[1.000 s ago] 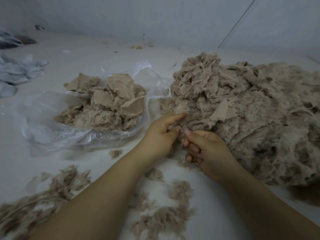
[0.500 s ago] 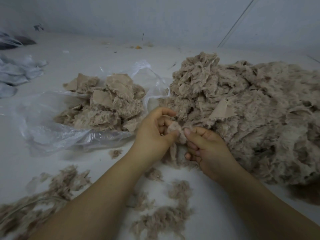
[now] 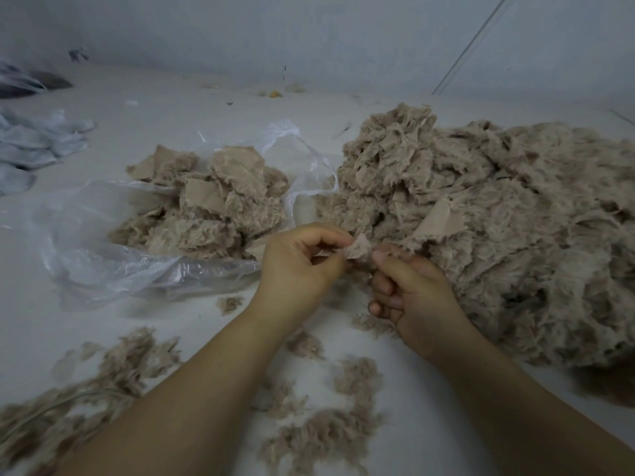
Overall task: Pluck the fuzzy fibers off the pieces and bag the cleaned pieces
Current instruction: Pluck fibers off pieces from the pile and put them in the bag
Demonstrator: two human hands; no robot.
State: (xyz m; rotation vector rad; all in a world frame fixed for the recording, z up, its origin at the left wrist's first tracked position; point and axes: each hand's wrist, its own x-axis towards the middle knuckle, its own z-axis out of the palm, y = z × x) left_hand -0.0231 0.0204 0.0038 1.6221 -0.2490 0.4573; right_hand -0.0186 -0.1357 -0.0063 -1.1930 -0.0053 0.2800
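A small beige fuzzy fabric piece [image 3: 359,250] is held between both hands just above the white surface. My left hand [image 3: 299,266] pinches its left edge with thumb and curled fingers. My right hand [image 3: 409,293] pinches its right side, the other fingers curled under. A big heap of fuzzy beige pieces [image 3: 498,218] lies to the right, touching my right hand. A clear plastic bag [image 3: 103,255] lies open to the left, and a pile of pieces [image 3: 213,207] rests on it.
Loose plucked fibre tufts [image 3: 330,427] are scattered on the white surface near my forearms, with more tufts at the lower left [image 3: 86,389]. Grey-white cloths [image 3: 31,146] lie at the far left. A pale wall rises behind.
My left hand went from reaching flat into the heap to curling round a piece. Both hands have lifted that piece slightly away from the heap's edge.
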